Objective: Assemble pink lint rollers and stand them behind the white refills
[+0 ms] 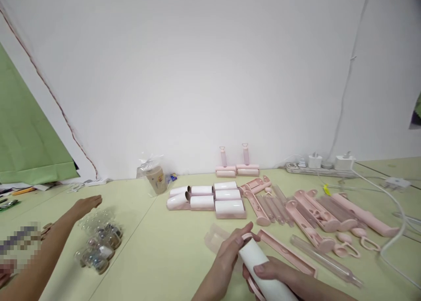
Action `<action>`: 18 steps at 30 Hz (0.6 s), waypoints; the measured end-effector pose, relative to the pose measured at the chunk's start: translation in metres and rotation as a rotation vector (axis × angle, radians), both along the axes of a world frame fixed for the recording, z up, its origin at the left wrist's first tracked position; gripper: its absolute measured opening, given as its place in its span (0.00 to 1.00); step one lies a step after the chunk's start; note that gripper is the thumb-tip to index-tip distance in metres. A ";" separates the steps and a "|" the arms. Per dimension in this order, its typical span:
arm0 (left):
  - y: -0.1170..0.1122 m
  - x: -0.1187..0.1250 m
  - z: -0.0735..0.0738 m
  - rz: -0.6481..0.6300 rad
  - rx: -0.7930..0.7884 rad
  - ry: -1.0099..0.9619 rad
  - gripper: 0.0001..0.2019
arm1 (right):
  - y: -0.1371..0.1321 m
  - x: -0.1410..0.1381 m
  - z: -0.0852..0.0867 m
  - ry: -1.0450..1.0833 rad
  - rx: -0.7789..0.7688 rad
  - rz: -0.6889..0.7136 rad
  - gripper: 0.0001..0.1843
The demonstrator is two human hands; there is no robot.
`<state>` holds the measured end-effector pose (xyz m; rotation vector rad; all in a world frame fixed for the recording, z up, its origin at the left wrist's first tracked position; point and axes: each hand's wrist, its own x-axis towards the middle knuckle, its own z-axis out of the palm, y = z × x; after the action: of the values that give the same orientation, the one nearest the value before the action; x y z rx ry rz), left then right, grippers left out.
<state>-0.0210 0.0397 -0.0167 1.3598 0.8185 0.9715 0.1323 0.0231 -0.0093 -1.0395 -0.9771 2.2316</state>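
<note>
My left hand (226,258) is closed around the pink end of a lint roller holder, at the upper end of a white lint roll (258,261). My right hand (279,269) grips that same roll lower down, with its thumb on the paper. A strip of the pink holder (253,288) shows beneath the roll; whether the two are fully joined is hidden by my fingers. Just right of my hands lie a long pink trough-shaped cover (286,253) and a clear pinkish handle tube (325,260). A translucent pink cover (217,238) lies behind my left hand.
Several white rolls (202,203) lie grouped mid-table. Two assembled lint rollers (225,171) stand against the wall. Pink holders (307,226) and tubes spread right, near a power strip (320,171) and white cable. Left are a cup (156,180), small clear jars (98,248) and another person's arm (52,248).
</note>
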 end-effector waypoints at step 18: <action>0.013 0.009 0.000 0.457 -0.244 -0.651 0.17 | 0.035 0.023 0.015 -0.041 0.452 -0.407 0.23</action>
<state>-0.0118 0.0530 -0.0170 0.5817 0.7162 1.5068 0.1550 0.0577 0.0055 -0.9708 -1.1052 1.5729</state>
